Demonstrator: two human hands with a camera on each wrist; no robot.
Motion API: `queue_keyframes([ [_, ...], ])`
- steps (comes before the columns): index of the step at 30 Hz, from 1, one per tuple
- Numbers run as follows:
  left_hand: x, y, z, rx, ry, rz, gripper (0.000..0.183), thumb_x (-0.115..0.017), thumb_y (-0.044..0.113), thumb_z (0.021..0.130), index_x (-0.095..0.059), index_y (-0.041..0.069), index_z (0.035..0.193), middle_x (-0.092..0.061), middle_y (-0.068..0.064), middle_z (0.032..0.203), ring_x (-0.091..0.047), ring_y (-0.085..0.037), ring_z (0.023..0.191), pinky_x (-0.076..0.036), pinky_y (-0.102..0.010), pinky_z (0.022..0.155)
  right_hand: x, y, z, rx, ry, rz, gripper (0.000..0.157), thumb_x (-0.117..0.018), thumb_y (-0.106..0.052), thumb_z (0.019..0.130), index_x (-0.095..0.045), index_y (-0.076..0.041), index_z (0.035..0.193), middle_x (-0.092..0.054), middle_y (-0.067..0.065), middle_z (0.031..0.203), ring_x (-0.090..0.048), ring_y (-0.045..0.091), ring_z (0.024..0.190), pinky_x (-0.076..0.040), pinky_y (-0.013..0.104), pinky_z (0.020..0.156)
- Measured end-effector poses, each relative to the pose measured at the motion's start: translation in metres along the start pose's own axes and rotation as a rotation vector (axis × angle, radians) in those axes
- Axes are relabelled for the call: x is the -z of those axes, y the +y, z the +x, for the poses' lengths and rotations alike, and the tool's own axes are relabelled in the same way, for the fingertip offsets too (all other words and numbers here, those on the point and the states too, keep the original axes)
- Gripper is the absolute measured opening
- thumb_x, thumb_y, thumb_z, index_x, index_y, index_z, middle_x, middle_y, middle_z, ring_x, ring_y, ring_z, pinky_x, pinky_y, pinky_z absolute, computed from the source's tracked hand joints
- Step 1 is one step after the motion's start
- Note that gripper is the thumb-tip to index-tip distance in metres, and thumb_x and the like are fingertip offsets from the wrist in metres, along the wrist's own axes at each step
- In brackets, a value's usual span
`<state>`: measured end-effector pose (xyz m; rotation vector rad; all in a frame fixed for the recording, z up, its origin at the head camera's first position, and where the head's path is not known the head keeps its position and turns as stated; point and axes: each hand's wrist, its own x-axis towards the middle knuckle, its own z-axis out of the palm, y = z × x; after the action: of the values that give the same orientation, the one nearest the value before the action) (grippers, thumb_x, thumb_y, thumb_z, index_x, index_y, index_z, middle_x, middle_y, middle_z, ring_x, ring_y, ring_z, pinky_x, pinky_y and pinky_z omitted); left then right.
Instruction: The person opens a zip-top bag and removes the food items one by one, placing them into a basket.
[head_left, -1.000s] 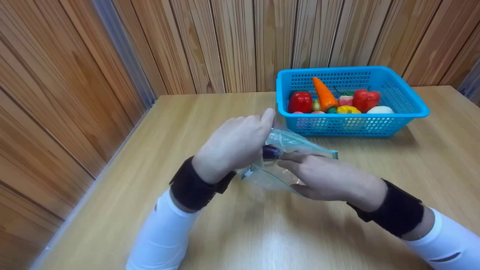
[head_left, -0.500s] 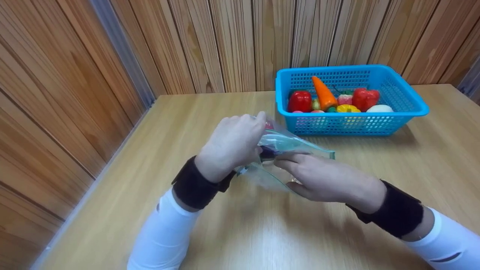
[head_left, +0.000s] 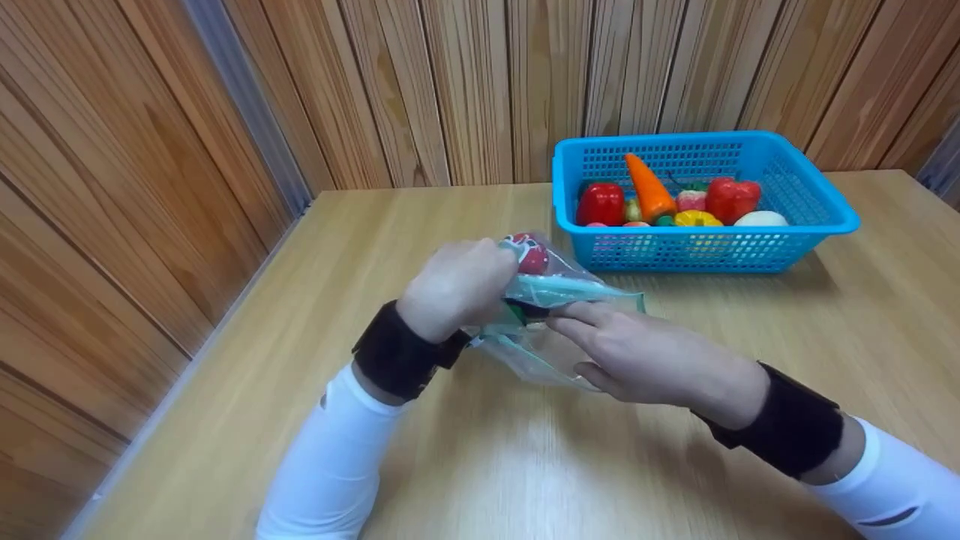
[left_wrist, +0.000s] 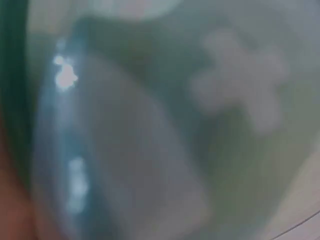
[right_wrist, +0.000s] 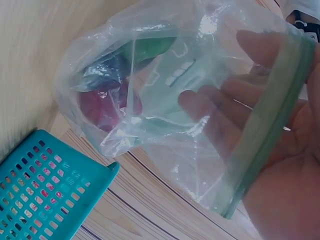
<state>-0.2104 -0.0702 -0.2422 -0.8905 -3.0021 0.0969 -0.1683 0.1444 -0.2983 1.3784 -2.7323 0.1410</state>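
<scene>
A clear zip bag [head_left: 566, 287] with green edges stands open between the two hands above the table. My left hand [head_left: 461, 285] grips its left side near the rim. My right hand [head_left: 637, 351] reaches into the mouth; in the right wrist view its fingers [right_wrist: 210, 110] lie extended inside the film, holding nothing. In the bag lie a round red thing [head_left: 534, 259], also a dark purple thing [right_wrist: 105, 70] with a green part [right_wrist: 150, 47], perhaps an eggplant. Blurred bag film [left_wrist: 150, 140] with a white cross shape fills the left wrist view.
A blue plastic basket [head_left: 682, 251] stands behind the bag to the right. It holds a carrot [head_left: 649, 191], red peppers [head_left: 733, 198], a yellow piece [head_left: 697, 218] and other play vegetables. Wooden panel walls [head_left: 480, 90] close off the back and left.
My left hand has moved slightly down and left, drawing the bag with it. The red thing now shows beside its fingers. The right hand stays nearly in place, and the purple thing is more hidden.
</scene>
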Motion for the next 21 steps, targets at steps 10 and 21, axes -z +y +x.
queue_keyframes([
  [10,0.007,0.022,-0.005,-0.192,0.076,-0.011,0.024,-0.056,0.024,0.1,-0.064,0.007,0.115,-0.062,-0.004,0.084,-0.06,-0.018,0.072,-0.053,-0.028,0.066,-0.006,0.005,-0.003,-0.013,0.017,0.03,0.05,-0.066,-0.014,0.095,-0.052,-0.005,0.142,-0.055,0.008,0.143,-0.057,0.024,0.121,-0.05,0.04,0.102],
  [21,0.013,0.032,-0.014,-0.268,0.006,0.0,0.022,-0.054,0.024,0.1,-0.064,0.009,0.113,-0.061,-0.003,0.079,-0.059,-0.017,0.067,-0.048,-0.026,0.061,-0.019,0.008,-0.004,-0.241,-0.277,0.615,0.065,-0.066,-0.046,0.091,-0.038,-0.029,0.148,-0.044,-0.01,0.146,-0.041,0.018,0.125,-0.039,0.046,0.103],
])
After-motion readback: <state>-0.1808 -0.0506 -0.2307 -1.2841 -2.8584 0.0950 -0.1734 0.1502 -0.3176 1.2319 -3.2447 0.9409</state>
